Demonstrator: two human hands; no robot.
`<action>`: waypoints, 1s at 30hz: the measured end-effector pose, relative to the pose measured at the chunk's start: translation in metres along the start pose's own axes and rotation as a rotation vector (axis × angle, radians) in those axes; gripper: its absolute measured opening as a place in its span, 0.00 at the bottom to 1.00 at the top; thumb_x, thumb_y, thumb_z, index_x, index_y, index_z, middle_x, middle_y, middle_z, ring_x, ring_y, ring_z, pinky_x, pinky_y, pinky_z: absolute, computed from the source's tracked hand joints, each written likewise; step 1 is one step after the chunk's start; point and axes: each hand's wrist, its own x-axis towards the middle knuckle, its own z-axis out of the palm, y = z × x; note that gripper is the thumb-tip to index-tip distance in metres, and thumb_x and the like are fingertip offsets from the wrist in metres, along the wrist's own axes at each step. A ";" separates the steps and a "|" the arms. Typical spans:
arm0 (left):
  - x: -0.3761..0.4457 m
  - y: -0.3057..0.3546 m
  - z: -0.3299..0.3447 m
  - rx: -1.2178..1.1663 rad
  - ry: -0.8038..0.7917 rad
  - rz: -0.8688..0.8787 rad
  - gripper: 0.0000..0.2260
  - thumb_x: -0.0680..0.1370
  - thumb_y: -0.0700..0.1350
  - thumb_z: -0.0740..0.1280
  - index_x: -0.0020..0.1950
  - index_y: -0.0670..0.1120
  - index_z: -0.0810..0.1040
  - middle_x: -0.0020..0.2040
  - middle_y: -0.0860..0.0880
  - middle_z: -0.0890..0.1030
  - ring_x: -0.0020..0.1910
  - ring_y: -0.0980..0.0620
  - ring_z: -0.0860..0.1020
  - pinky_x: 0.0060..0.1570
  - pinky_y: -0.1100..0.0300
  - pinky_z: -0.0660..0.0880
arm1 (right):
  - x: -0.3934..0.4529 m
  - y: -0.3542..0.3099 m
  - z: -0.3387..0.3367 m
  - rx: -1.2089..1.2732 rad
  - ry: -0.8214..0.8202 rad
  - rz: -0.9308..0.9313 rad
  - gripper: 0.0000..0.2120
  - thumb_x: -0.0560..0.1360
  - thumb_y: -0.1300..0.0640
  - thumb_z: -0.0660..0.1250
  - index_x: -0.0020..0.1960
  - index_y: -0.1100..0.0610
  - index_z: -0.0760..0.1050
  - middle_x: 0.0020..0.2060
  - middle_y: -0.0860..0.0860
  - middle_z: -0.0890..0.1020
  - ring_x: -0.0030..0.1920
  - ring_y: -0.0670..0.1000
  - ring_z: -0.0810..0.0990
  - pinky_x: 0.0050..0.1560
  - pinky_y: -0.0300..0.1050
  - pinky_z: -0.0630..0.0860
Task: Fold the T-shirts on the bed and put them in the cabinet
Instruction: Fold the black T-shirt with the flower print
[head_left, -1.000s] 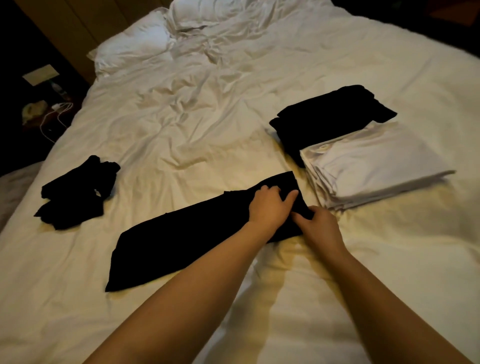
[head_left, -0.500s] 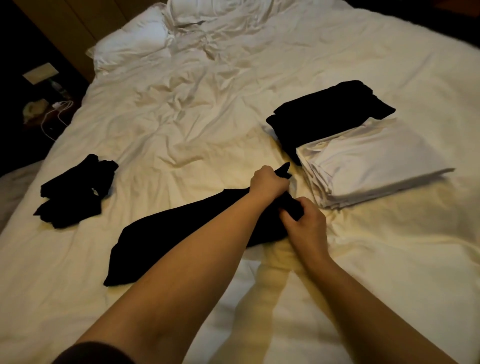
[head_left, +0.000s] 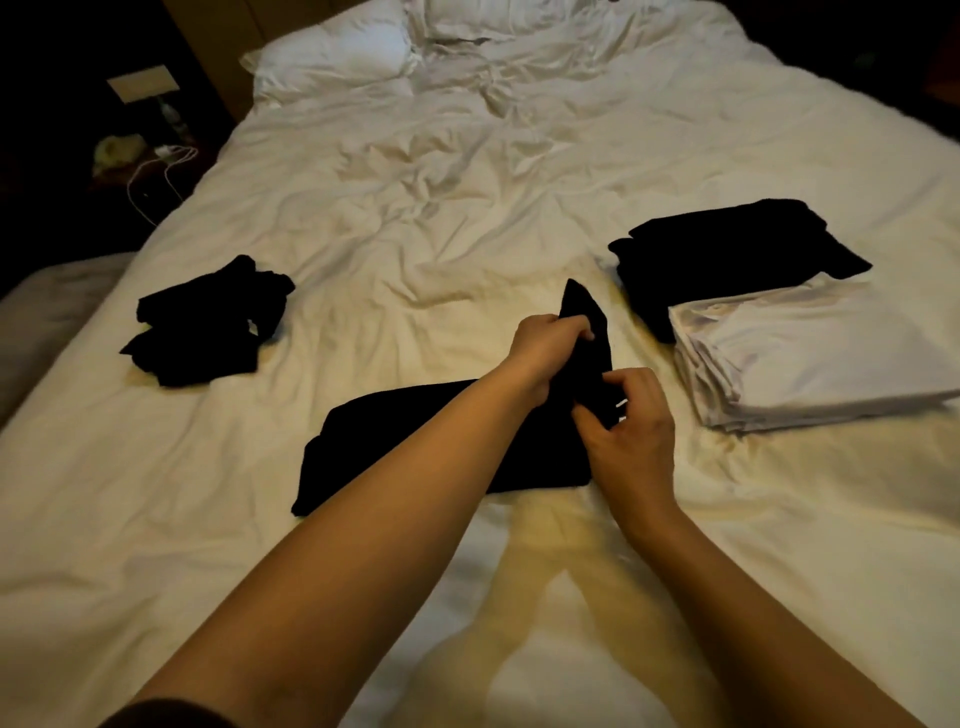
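The bed (head_left: 467, 218) is dressed in white cloth, matt with a faint sheen where lamplight falls, and heavily creased towards twelve o'clock. The pillow (head_left: 332, 57) at eleven o'clock is the same smooth white fabric, puffed and soft. The black T-shirt (head_left: 415, 441) in the middle is matt cloth that soaks up light, showing almost no texture. At nine o'clock the crumpled black garment (head_left: 208, 322) looks equally dull and soft. At three o'clock, the folded white stack (head_left: 810, 358) is smoother, slightly glossy cloth, with a matt folded black stack (head_left: 727, 249) behind it. A thin glossy white cable (head_left: 156, 176) lies at ten o'clock.
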 end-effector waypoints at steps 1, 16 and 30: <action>-0.001 -0.003 -0.012 -0.028 0.006 -0.012 0.04 0.75 0.42 0.67 0.41 0.43 0.75 0.39 0.46 0.77 0.38 0.47 0.75 0.35 0.58 0.70 | -0.002 -0.007 0.007 -0.012 -0.020 -0.020 0.11 0.70 0.62 0.72 0.49 0.55 0.73 0.45 0.48 0.73 0.45 0.48 0.73 0.42 0.33 0.68; -0.016 -0.094 -0.217 -0.195 0.113 -0.100 0.05 0.77 0.40 0.66 0.50 0.44 0.81 0.44 0.45 0.83 0.42 0.48 0.81 0.42 0.56 0.78 | -0.056 -0.078 0.161 -0.154 -0.419 -0.238 0.12 0.70 0.58 0.74 0.51 0.57 0.75 0.46 0.50 0.78 0.48 0.50 0.77 0.46 0.48 0.77; -0.016 -0.155 -0.271 0.154 0.466 -0.032 0.13 0.76 0.44 0.67 0.60 0.47 0.75 0.51 0.48 0.82 0.45 0.53 0.80 0.42 0.60 0.75 | -0.092 -0.082 0.226 -0.514 -0.735 -0.343 0.18 0.76 0.44 0.67 0.60 0.53 0.74 0.56 0.50 0.77 0.58 0.52 0.75 0.57 0.48 0.68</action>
